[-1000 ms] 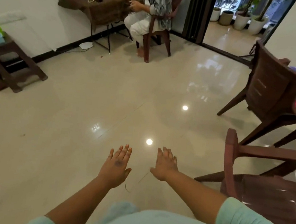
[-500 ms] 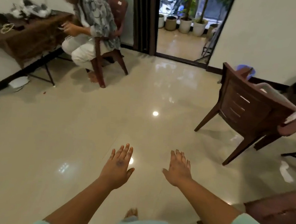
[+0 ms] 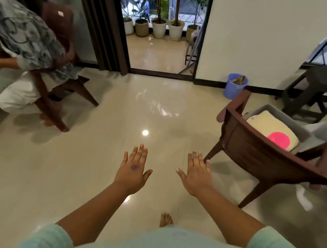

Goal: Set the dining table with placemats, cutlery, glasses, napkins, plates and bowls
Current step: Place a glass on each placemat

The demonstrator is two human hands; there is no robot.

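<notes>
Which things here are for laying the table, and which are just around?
Job: left hand and right hand, both empty; maybe the cream pad with pink disc on the chair.
Just around: blue bin, plant pots, stool, seated person.

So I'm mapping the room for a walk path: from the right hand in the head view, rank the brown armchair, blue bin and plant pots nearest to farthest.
From the right hand:
1. Brown armchair, just to its right, one leg by the fingertips.
2. Blue bin, ahead and right, against the wall.
3. Plant pots, straight ahead, beyond the doorway.
</notes>
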